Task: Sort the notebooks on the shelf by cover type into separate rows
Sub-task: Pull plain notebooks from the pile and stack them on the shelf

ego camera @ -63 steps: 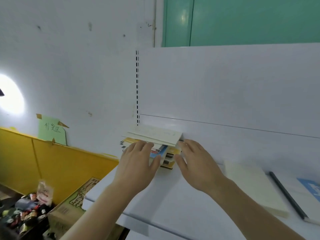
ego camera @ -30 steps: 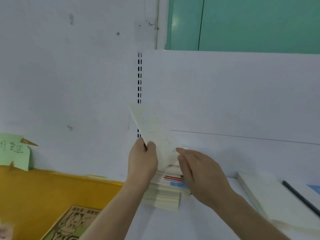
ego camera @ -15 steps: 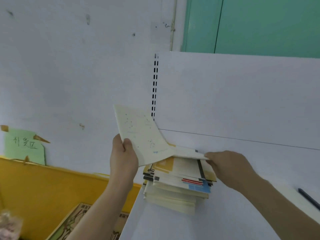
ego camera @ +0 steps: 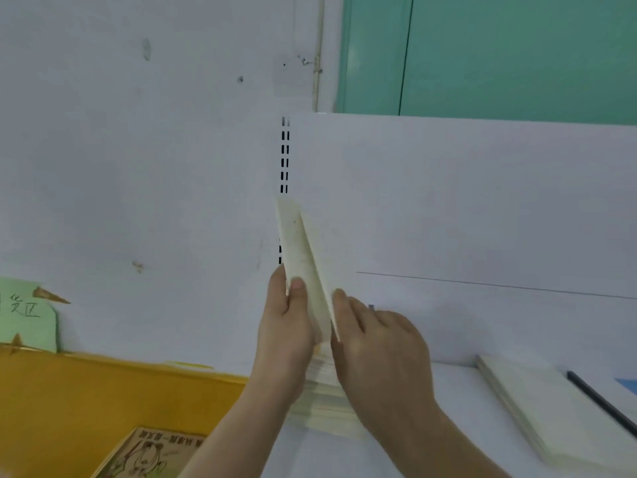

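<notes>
Two thin cream notebooks (ego camera: 303, 257) stand nearly upright above the stack (ego camera: 327, 405) at the shelf's left end. My left hand (ego camera: 284, 336) grips the left one, thumb on its cover. My right hand (ego camera: 382, 357) holds the right one from the other side, fingers along its edge. Both hands hide most of the stack; only its pale lower page edges show. A cream notebook (ego camera: 537, 405) lies flat on the white shelf (ego camera: 448, 401) to the right.
A black-spined notebook (ego camera: 601, 401) and a blue cover (ego camera: 627, 386) lie at the far right. The white back panel (ego camera: 482, 201) rises behind. Left of the shelf are a yellow board (ego camera: 103, 391), a printed carton (ego camera: 151, 453) and a green note (ego camera: 27, 319).
My right hand has come left from the stack's top cover to the raised notebooks. The cream notebooks have swung from a tilted spread to nearly upright between both hands.
</notes>
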Demonstrator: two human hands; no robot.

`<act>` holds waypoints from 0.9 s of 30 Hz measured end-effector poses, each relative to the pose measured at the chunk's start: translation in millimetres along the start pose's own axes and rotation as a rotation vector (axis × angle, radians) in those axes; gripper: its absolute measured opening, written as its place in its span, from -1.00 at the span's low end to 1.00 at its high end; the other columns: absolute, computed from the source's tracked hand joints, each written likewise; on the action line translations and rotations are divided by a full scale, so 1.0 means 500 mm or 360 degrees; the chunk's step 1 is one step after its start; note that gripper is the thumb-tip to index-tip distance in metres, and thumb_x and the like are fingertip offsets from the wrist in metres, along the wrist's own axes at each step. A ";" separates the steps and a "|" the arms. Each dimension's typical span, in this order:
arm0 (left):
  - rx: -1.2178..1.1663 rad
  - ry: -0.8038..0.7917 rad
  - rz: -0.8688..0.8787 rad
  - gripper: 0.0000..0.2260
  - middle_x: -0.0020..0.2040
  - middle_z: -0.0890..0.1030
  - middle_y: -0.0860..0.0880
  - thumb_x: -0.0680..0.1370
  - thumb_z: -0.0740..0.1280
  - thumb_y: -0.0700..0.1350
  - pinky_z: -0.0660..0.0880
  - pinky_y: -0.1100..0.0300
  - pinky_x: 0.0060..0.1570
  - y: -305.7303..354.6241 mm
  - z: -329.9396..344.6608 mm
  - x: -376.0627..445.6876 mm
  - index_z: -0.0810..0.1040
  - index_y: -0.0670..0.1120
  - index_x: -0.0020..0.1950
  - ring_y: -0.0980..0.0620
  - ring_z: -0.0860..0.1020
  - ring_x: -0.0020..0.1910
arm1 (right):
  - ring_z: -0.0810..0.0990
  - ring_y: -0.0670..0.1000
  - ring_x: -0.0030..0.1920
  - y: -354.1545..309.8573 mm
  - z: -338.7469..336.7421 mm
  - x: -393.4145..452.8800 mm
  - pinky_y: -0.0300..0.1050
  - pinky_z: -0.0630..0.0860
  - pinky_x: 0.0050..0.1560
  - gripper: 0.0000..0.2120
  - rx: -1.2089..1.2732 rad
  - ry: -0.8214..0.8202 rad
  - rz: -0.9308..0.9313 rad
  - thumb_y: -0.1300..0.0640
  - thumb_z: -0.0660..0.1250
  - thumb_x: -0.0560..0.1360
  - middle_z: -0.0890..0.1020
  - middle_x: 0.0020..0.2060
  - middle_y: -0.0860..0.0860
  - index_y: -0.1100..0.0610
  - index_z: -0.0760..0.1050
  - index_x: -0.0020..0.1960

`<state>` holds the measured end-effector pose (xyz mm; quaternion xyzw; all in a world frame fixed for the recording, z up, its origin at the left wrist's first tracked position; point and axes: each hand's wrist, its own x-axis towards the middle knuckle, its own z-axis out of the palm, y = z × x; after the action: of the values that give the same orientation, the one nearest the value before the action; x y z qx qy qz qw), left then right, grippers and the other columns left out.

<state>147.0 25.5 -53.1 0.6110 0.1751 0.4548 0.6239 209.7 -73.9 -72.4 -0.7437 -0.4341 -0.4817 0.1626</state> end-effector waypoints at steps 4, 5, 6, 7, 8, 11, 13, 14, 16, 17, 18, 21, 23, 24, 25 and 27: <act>-0.0157 -0.0101 -0.0108 -0.75 0.17 0.64 0.14 0.69 0.10 0.07 0.60 0.08 0.07 -0.023 0.019 -0.006 0.43 0.19 0.35 0.11 0.64 0.12 | 0.62 0.14 0.11 -0.001 0.021 -0.035 0.02 0.59 0.04 -0.54 0.0070 -0.0108 -0.0033 0.07 0.18 0.47 0.63 0.17 0.10 0.17 0.51 0.33; -0.0195 -0.0123 -0.0130 -0.72 0.20 0.63 0.13 0.68 0.14 0.10 0.59 0.04 0.13 -0.028 0.022 -0.009 0.41 0.18 0.38 0.09 0.63 0.15 | 0.60 0.14 0.16 0.003 0.022 -0.042 0.03 0.59 0.08 -0.52 0.0124 -0.0154 -0.0041 0.05 0.17 0.49 0.61 0.21 0.12 0.18 0.49 0.36; -0.0213 -0.0148 -0.0119 -0.71 0.18 0.64 0.13 0.66 0.19 0.11 0.58 0.03 0.13 -0.031 0.027 -0.012 0.41 0.17 0.37 0.08 0.63 0.15 | 0.58 0.14 0.22 0.008 0.025 -0.049 0.05 0.58 0.12 -0.51 0.0187 -0.0192 -0.0050 0.04 0.18 0.50 0.58 0.27 0.13 0.19 0.46 0.39; -0.0205 -0.0173 -0.0082 -0.72 0.14 0.66 0.13 0.64 0.25 0.09 0.59 0.05 0.10 -0.033 0.034 -0.014 0.42 0.16 0.35 0.08 0.64 0.12 | 0.53 0.14 0.29 0.014 0.027 -0.056 0.07 0.54 0.18 -0.49 0.0262 -0.0242 -0.0053 0.04 0.18 0.52 0.53 0.33 0.12 0.19 0.41 0.44; -0.0175 -0.0192 -0.0041 -0.72 0.12 0.66 0.12 0.63 0.28 0.04 0.60 0.07 0.08 -0.035 0.042 -0.015 0.41 0.15 0.34 0.09 0.64 0.11 | 0.46 0.12 0.37 0.021 0.029 -0.062 0.08 0.49 0.26 -0.47 0.0335 -0.0303 -0.0052 0.04 0.17 0.55 0.45 0.41 0.11 0.19 0.33 0.49; -0.0036 -0.0196 0.0025 -0.72 0.15 0.61 0.10 0.65 0.25 -0.04 0.60 -0.01 0.11 -0.044 0.067 -0.014 0.37 0.18 0.35 0.04 0.61 0.15 | 0.20 0.07 0.54 0.055 0.020 -0.083 0.07 0.33 0.42 -0.43 0.0469 -0.0408 -0.0064 -0.03 0.11 0.63 0.23 0.54 0.09 0.20 0.16 0.56; -0.0003 -0.0164 0.0042 -0.75 0.15 0.59 0.10 0.67 0.21 -0.03 0.60 -0.08 0.10 -0.050 0.083 -0.014 0.39 0.18 0.33 0.02 0.59 0.14 | 0.17 0.04 0.55 0.090 0.007 -0.100 0.05 0.33 0.44 -0.43 0.0489 -0.0408 -0.0103 -0.10 0.12 0.65 0.22 0.55 0.08 0.19 0.20 0.55; -0.0012 -0.0146 0.0049 -0.77 0.13 0.59 0.10 0.67 0.20 -0.03 0.60 -0.07 0.06 -0.053 0.090 -0.016 0.40 0.17 0.32 0.03 0.59 0.12 | 0.18 0.03 0.54 0.112 0.001 -0.110 0.05 0.35 0.43 -0.42 0.0474 -0.0408 -0.0098 -0.14 0.13 0.65 0.22 0.55 0.08 0.16 0.20 0.55; -0.0033 -0.0135 0.0072 -0.78 0.09 0.59 0.13 0.68 0.19 -0.03 0.59 0.00 -0.02 -0.057 0.107 -0.024 0.42 0.15 0.31 0.08 0.59 0.07 | 0.18 0.04 0.54 0.160 -0.018 -0.127 0.07 0.34 0.43 -0.33 0.0426 -0.0430 0.0094 -0.28 0.13 0.59 0.18 0.56 0.04 0.03 0.13 0.57; -0.0035 -0.0144 0.0077 -0.79 0.07 0.59 0.15 0.68 0.19 -0.01 0.59 0.01 -0.03 -0.060 0.117 -0.028 0.42 0.14 0.31 0.11 0.58 0.06 | 0.14 0.02 0.55 0.186 -0.031 -0.133 0.05 0.30 0.45 -0.25 0.0410 -0.0452 0.0275 -0.40 0.12 0.53 0.11 0.58 -0.01 -0.07 0.05 0.58; -0.0037 -0.0162 0.0068 -0.80 0.05 0.60 0.17 0.67 0.18 0.02 0.59 -0.01 -0.03 -0.064 0.128 -0.033 0.44 0.14 0.29 0.13 0.58 0.04 | 0.09 -0.03 0.55 0.211 -0.046 -0.139 0.00 0.27 0.47 -0.19 0.0416 -0.0509 0.0460 -0.49 0.09 0.46 0.01 0.59 -0.08 -0.16 -0.04 0.57; -0.0020 -0.0279 0.0000 -0.83 -0.03 0.64 0.19 0.67 0.16 0.09 0.60 -0.02 -0.03 -0.078 0.171 -0.050 0.50 0.16 0.17 0.19 0.60 -0.04 | 0.18 -0.21 0.44 0.267 -0.091 -0.159 -0.32 0.23 0.34 -0.14 0.0519 -0.0743 0.0744 -0.47 0.19 0.39 0.00 0.54 -0.26 -0.26 -0.13 0.55; -0.0008 -0.0381 -0.0030 -0.83 -0.03 0.64 0.20 0.67 0.15 0.09 0.59 0.06 -0.06 -0.089 0.207 -0.067 0.51 0.16 0.15 0.23 0.60 -0.07 | 0.29 -0.27 0.28 0.293 -0.114 -0.177 -0.41 0.24 0.21 -0.13 0.0536 -0.0831 0.0814 -0.37 0.29 0.42 0.20 0.43 -0.30 -0.22 -0.09 0.56; -0.0023 -0.0421 -0.0048 -0.83 -0.01 0.64 0.20 0.67 0.15 0.08 0.57 0.12 -0.08 -0.094 0.227 -0.077 0.51 0.16 0.16 0.24 0.60 -0.07 | 0.32 -0.28 0.23 0.307 -0.123 -0.188 -0.41 0.25 0.18 -0.12 0.0535 -0.0851 0.0849 -0.34 0.32 0.42 0.25 0.38 -0.30 -0.19 -0.07 0.57; -0.0050 -0.0457 -0.0078 -0.83 0.02 0.63 0.18 0.68 0.15 0.06 0.55 0.17 -0.11 -0.100 0.247 -0.089 0.50 0.14 0.18 0.24 0.59 -0.05 | 0.33 -0.28 0.21 0.323 -0.131 -0.200 -0.41 0.26 0.18 -0.11 0.0541 -0.0859 0.0877 -0.33 0.34 0.41 0.28 0.35 -0.30 -0.18 -0.05 0.58; -0.0086 -0.0532 -0.0165 -0.83 0.08 0.61 0.16 0.68 0.16 0.02 0.51 0.23 -0.14 -0.111 0.289 -0.112 0.46 0.11 0.24 0.21 0.58 0.00 | 0.34 -0.28 0.20 0.359 -0.148 -0.222 -0.41 0.27 0.18 -0.10 0.0531 -0.0884 0.0900 -0.35 0.33 0.38 0.32 0.31 -0.29 -0.15 0.00 0.58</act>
<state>249.1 -96.4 -95.3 0.6512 0.0879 0.3187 0.6831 293.3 -279.5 -100.2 -0.8984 -0.3123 -0.1230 0.2832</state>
